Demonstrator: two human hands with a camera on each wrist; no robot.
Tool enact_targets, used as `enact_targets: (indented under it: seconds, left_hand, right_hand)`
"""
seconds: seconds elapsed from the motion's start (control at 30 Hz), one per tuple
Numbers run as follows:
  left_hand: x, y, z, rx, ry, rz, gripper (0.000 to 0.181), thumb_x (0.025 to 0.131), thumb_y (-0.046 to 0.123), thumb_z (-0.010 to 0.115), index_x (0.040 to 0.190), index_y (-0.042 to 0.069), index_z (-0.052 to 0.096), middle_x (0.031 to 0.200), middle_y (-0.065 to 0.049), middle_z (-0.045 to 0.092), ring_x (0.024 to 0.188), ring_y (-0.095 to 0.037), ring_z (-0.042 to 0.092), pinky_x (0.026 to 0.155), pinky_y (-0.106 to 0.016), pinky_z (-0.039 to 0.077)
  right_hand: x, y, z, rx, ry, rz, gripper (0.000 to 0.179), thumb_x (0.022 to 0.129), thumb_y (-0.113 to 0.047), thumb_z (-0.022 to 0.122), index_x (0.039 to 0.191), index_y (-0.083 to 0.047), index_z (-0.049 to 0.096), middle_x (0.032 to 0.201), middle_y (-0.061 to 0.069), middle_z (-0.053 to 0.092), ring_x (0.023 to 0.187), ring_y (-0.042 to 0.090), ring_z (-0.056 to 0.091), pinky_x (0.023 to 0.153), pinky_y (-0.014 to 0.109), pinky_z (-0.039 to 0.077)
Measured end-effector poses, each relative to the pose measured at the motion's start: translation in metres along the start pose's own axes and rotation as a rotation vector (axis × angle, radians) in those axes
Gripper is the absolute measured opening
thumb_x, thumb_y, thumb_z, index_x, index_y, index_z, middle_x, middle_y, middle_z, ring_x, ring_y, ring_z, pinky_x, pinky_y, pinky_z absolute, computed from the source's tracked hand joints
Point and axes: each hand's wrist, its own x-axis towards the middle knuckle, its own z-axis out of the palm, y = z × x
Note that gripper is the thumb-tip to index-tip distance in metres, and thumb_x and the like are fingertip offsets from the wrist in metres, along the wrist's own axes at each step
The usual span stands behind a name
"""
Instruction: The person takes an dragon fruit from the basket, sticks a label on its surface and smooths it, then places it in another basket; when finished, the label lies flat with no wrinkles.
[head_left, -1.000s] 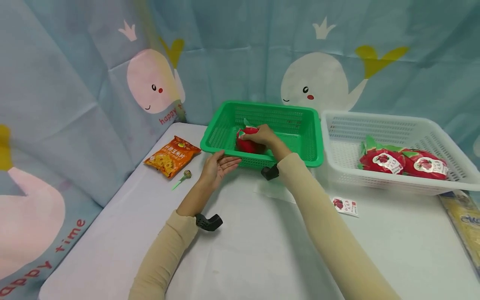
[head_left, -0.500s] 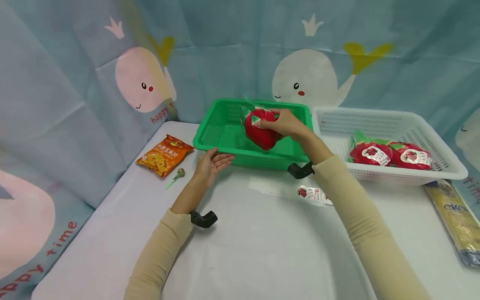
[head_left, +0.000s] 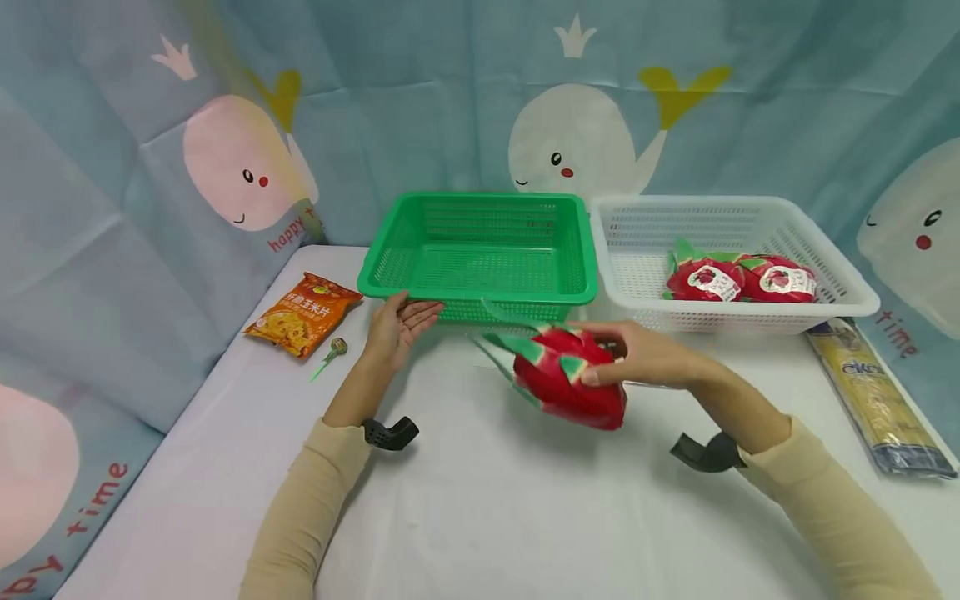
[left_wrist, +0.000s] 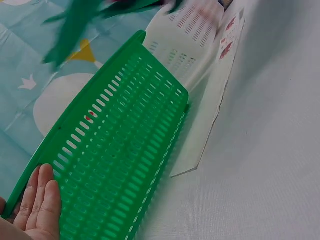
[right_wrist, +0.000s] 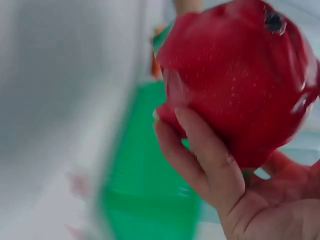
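My right hand (head_left: 645,354) grips a red dragon fruit (head_left: 562,375) with long green leaf tips, held over the table in front of the baskets. In the right wrist view the fruit's red skin (right_wrist: 235,80) fills much of the picture, my fingers around its side. My left hand (head_left: 393,329) is at the front left rim of a green perforated basket (head_left: 480,297). Seen from the left wrist, its fingers (left_wrist: 42,205) lie along the basket's outer wall, thumb across the rim. Blurred green leaves (left_wrist: 75,30) cross the top there.
A white basket (head_left: 720,225) beside the green one holds two dragon fruits (head_left: 738,279) with white labels. On the left lie an orange snack bag (head_left: 303,315) and a lollipop (head_left: 330,357). A yellow packet (head_left: 877,392) lies at right. A label strip (left_wrist: 220,70) lies before the baskets.
My right hand has lifted the dragon fruit out of the green basket and brought it toward me and to the right. My left hand stays at the rim. The head view has shifted right.
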Motion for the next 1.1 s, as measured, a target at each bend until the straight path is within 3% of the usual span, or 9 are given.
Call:
enact_targets:
  seconds: [0.13,0.3,0.43,0.6,0.77,0.87,1.0,1.1]
  left_hand:
    - [-0.001,0.003,-0.002,0.004,-0.004,0.023,0.026,0.100,0.025,0.037,0.098,0.000,0.044,0.087,-0.011,0.069,0.087,-0.019,0.069,0.080,-0.027,0.055]
    - [-0.001,0.001,-0.002,0.017,-0.017,0.036,0.026,0.100,0.024,0.036,0.098,0.000,0.045,0.086,-0.010,0.069,0.087,-0.018,0.069,0.080,-0.026,0.055]
    - [-0.001,0.000,-0.002,0.028,-0.018,0.034,0.026,0.100,0.024,0.035,0.100,-0.001,0.045,0.087,-0.011,0.069,0.087,-0.018,0.069,0.080,-0.026,0.055]
    - [-0.001,0.000,-0.001,0.042,-0.035,0.048,0.027,0.100,0.025,0.035,0.102,0.000,0.045,0.085,-0.009,0.069,0.086,-0.018,0.069,0.080,-0.026,0.055]
    - [0.001,-0.002,0.000,0.034,-0.019,0.037,0.026,0.101,0.024,0.034,0.101,0.001,0.045,0.084,-0.009,0.069,0.085,-0.017,0.069,0.078,-0.026,0.055]
    - [0.002,-0.003,0.001,0.030,-0.003,0.026,0.026,0.101,0.024,0.032,0.102,0.001,0.044,0.084,-0.008,0.069,0.084,-0.017,0.069,0.077,-0.026,0.056]
    - [0.003,-0.005,0.002,0.041,0.008,0.010,0.032,0.101,0.030,0.030,0.107,0.001,0.043,0.087,-0.007,0.069,0.086,-0.016,0.068,0.078,-0.024,0.055]
    - [0.001,-0.009,0.005,0.057,-0.008,-0.015,0.040,0.101,0.036,0.027,0.110,0.001,0.044,0.092,-0.006,0.068,0.089,-0.015,0.068,0.079,-0.024,0.055]
  right_hand:
    - [-0.007,0.027,0.020,0.007,-0.088,0.040,0.072,0.077,-0.032,0.070,0.138,-0.010,0.039,0.128,0.013,0.049,0.114,0.028,0.046,0.078,0.032,0.056]
    - [-0.007,0.041,0.024,-0.029,-0.148,0.100,0.072,0.075,-0.034,0.072,0.136,-0.012,0.042,0.121,0.008,0.052,0.112,0.025,0.047,0.079,0.030,0.054]
    - [-0.007,0.040,0.025,-0.103,-0.203,0.131,0.071,0.074,-0.037,0.073,0.136,-0.021,0.042,0.124,0.003,0.049,0.116,0.023,0.044,0.081,0.028,0.053]
    - [-0.007,0.032,0.031,-0.174,-0.207,0.119,0.069,0.076,-0.041,0.071,0.136,-0.031,0.039,0.130,-0.001,0.044,0.121,0.022,0.039,0.085,0.029,0.050]
    - [-0.009,0.029,0.027,-0.259,-0.188,0.099,0.070,0.078,-0.044,0.067,0.140,-0.030,0.036,0.137,0.001,0.041,0.125,0.022,0.037,0.089,0.033,0.047]
    - [-0.009,0.035,0.015,-0.230,-0.132,0.049,0.065,0.084,-0.036,0.063,0.141,-0.020,0.036,0.136,0.009,0.045,0.120,0.027,0.045,0.087,0.034,0.049]
    - [-0.005,0.055,-0.004,-0.232,0.106,-0.002,0.050,0.089,-0.022,0.061,0.132,-0.002,0.047,0.122,0.019,0.057,0.105,0.032,0.059,0.082,0.035,0.054]
    - [0.000,0.071,-0.011,-0.351,0.272,0.013,0.045,0.086,-0.018,0.064,0.124,0.003,0.053,0.115,0.022,0.061,0.101,0.034,0.062,0.083,0.040,0.054]
